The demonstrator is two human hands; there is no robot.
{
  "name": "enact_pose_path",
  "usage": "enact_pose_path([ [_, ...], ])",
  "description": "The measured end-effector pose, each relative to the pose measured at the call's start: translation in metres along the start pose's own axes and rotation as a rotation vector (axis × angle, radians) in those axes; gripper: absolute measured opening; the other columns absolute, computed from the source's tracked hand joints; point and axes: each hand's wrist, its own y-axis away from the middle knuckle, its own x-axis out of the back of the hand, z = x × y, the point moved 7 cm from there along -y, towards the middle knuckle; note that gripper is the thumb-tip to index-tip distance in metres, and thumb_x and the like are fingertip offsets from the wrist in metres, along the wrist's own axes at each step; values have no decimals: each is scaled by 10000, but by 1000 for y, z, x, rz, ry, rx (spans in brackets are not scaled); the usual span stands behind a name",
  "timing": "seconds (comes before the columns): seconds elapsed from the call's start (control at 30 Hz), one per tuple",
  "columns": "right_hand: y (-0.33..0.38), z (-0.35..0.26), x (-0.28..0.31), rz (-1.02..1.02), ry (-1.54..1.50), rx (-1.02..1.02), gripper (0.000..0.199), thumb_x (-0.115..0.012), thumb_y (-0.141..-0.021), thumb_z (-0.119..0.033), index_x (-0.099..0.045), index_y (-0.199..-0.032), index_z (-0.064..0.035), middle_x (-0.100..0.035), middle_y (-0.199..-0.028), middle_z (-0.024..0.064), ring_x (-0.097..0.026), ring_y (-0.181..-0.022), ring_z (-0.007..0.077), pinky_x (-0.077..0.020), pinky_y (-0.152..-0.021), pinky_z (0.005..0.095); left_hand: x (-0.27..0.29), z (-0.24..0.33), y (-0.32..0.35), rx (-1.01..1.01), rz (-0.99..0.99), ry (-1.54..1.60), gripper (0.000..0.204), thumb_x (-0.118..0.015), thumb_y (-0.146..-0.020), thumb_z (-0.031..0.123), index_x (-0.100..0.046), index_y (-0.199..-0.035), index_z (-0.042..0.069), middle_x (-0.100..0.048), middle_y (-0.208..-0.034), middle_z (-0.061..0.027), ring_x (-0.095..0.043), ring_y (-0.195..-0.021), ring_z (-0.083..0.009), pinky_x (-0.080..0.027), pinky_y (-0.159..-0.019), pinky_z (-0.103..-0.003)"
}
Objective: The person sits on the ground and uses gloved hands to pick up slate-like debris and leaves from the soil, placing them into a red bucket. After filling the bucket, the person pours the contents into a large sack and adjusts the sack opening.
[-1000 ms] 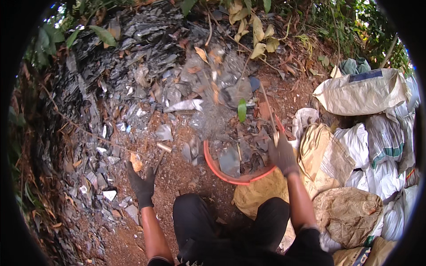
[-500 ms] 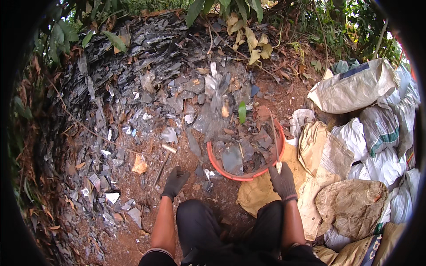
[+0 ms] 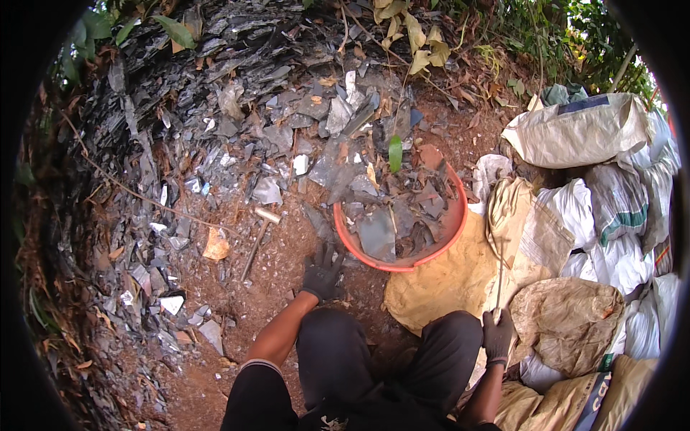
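My left hand (image 3: 321,273), in a dark glove, rests with fingers spread on the red soil just left of an orange basin (image 3: 440,248). The basin holds several flat grey slate-like shards. My right hand (image 3: 497,336), also gloved, is closed on a thin stick (image 3: 500,276) that points up over the tan sacks beside my right knee. A hammer (image 3: 256,235) with a pale head lies on the soil to the left of the basin.
A heap of grey shards (image 3: 237,93) and dry leaves covers the slope ahead and to the left. Filled white and tan sacks (image 3: 582,129) pile up on the right. A tan sack (image 3: 438,280) lies under the basin. My dark-trousered knees fill the lower middle.
My left hand moved right, from the shards toward the basin. My right hand came back from the basin's rim to my right knee and now holds the stick.
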Motion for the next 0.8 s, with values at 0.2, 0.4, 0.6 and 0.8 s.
enact_pose_path([
  [0.2, -13, 102, -24, -251, 509, 54, 328, -681, -890, -282, -554, -1077, -44, -669, -854, 260, -656, -798, 467, -493, -675, 504, -15, 13, -28, -32, -247, -164, 1079, -846, -582, 551, -453, -1498, 139, -350, -1568, -198, -271, -1461, -478, -278, -1094, -698],
  [0.4, -7, -99, -14, 29, 584, 415, 349, -709, -850, -190, -598, -1130, -14, -648, -993, 202, -650, -880, 416, -520, -745, 498, -7, 11, -3, -1, -121, 66, 793, -841, -607, 427, -624, -1303, 116, -453, -1428, -238, -349, -1370, -539, -301, -1096, -696],
  [0.6, 54, -141, -260, -1075, 292, 645, 394, -615, -875, -359, -664, -1066, -18, -692, -1050, 265, -654, -1028, 445, -512, -919, 480, -45, -7, 19, -32, 179, 329, 590, -808, -699, 300, -638, -1220, 80, -539, -1288, -261, -492, -1241, -492, -476, -969, -576],
  [0.8, 38, -127, -385, -533, 354, 802, 725, -589, -874, -266, -343, -1519, -43, -464, -1472, 261, -461, -1352, 434, -375, -1107, 518, -3, 5, 19, -138, 297, 209, 365, -693, -837, 216, -631, -1159, 56, -597, -1207, -208, -578, -1147, -414, -507, -906, -527],
])
